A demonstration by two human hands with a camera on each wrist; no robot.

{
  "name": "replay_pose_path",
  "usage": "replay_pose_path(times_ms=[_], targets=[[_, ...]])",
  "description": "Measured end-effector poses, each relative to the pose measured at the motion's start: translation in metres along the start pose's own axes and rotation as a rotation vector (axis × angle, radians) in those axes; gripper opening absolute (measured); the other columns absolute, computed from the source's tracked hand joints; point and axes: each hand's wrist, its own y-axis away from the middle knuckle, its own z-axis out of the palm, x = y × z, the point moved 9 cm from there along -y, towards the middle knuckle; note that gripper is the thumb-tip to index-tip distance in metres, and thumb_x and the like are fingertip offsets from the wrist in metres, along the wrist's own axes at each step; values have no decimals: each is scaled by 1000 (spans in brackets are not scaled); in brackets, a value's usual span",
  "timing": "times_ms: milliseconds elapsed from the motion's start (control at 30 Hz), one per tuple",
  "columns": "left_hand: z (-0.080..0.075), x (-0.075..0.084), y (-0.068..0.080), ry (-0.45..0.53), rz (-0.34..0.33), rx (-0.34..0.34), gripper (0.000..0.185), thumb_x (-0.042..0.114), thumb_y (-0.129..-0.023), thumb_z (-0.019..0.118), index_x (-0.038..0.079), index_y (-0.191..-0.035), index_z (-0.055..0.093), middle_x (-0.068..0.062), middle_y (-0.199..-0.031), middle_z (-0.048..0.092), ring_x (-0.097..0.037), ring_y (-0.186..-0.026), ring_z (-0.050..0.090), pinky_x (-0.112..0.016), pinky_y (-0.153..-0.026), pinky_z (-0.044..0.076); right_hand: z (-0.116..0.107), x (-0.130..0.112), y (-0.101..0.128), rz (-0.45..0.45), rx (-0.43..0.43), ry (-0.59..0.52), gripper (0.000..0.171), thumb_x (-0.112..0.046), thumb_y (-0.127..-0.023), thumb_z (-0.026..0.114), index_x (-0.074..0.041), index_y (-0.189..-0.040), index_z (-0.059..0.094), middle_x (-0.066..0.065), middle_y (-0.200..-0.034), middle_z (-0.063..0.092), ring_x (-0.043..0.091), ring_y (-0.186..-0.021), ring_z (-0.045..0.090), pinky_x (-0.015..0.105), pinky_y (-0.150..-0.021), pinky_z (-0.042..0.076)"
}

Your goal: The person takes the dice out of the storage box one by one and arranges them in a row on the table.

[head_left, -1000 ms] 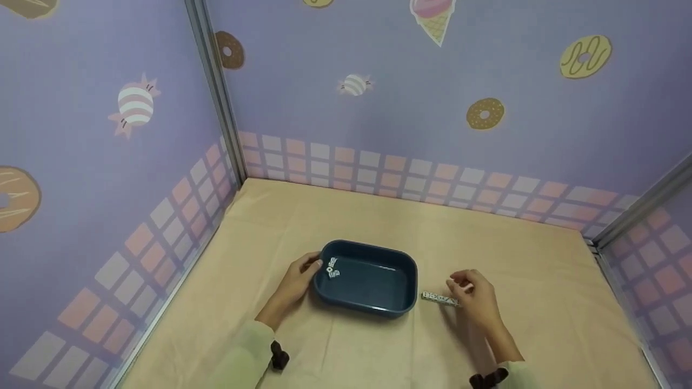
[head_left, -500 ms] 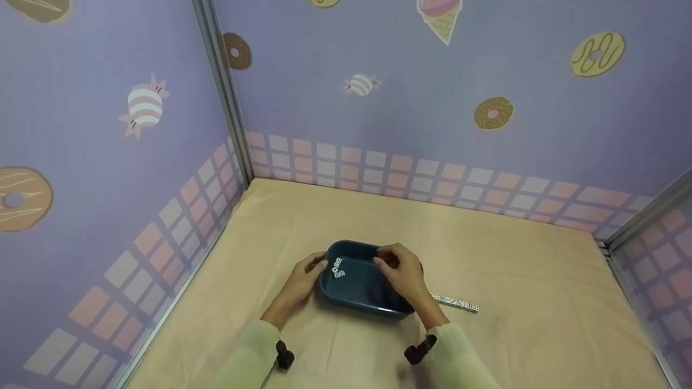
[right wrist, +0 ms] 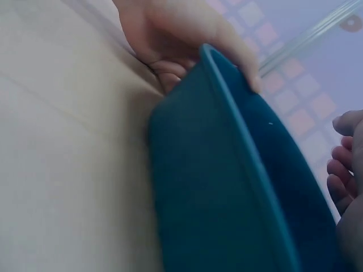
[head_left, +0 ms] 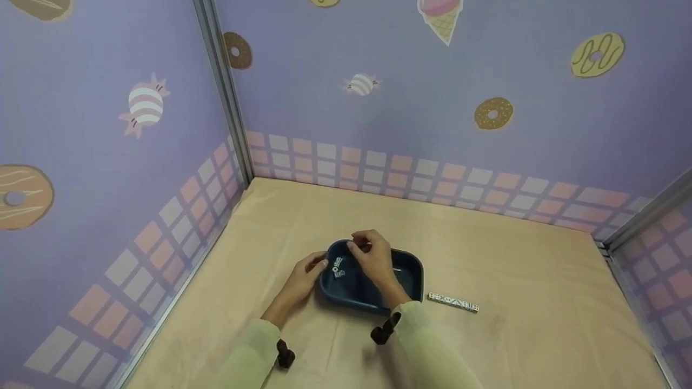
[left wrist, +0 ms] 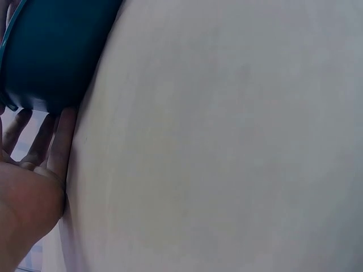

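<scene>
A dark blue rectangular dish with rounded corners stands on the cloth. My left hand grips its left end; in the right wrist view, that hand's thumb hooks over the rim with fingers outside. Several small white dice lie inside, at the dish's left end. Above the dish's interior hovers my right hand, loosely bent. In the right wrist view the right hand's fingers curl apart from the thumb, with nothing visible between them. Right of the dish, a straight row of dice rests on the cloth.
A beige cloth covers the table. Purple walls with sweets printed on them rise behind and on both sides. A metal post stands in the back left corner.
My right hand has moved left from the row of dice to over the dish, uncovering the row's right end. My left hand stays on the dish.
</scene>
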Motion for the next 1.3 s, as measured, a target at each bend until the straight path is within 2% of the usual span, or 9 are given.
replay_pose_path(times_ms=[200, 467, 733, 967, 1167, 1300], targets=[[2, 1, 1, 25, -2, -13, 40, 27, -112, 57, 10, -148, 61, -10, -141, 65, -28, -130, 59, -49, -114, 41, 20, 13, 10, 38, -82, 45, 20, -12, -96, 80, -4, -114, 75, 6, -102, 71, 19, -91, 67, 31, -80, 57], [-1, 0, 2, 20, -12, -12, 43, 32, -112, 57, 11, -149, 60, -8, -139, 66, -26, -130, 59, -49, -113, 42, 37, 21, 18, 17, -203, 141, 21, -11, -95, 81, -2, -113, 76, 8, -103, 71, 22, -93, 68, 39, -82, 59], [-1, 1, 3, 15, 3, -2, 42, 29, -112, 57, 9, -148, 61, -11, -142, 65, -27, -132, 58, -50, -115, 41, 50, 25, 25, 33, -348, 203, 15, -11, -94, 81, -5, -108, 77, 3, -100, 67, 15, -90, 65, 34, -81, 57], [0, 2, 2, 21, 6, 0, 43, 28, -111, 58, 6, -148, 60, -13, -143, 65, -28, -133, 57, -51, -116, 39, 56, 27, 27, 7, -407, 246, 13, -11, -94, 81, -6, -105, 77, 3, -97, 65, 17, -87, 63, 36, -80, 56], [0, 0, 1, 18, -9, -3, 42, 27, -112, 57, 6, -148, 60, -12, -143, 65, -25, -130, 58, -46, -113, 42, 60, 27, 29, -10, -447, 288, 15, -12, -93, 81, -7, -107, 79, 3, -99, 65, 19, -92, 63, 40, -85, 56], [0, -2, 1, 34, -23, -12, 43, 28, -112, 57, 7, -149, 59, -12, -142, 64, -26, -129, 59, -47, -112, 43, 61, 25, 30, -26, -466, 318, 14, -12, -93, 82, -7, -106, 79, 4, -100, 66, 21, -93, 62, 43, -87, 54]])
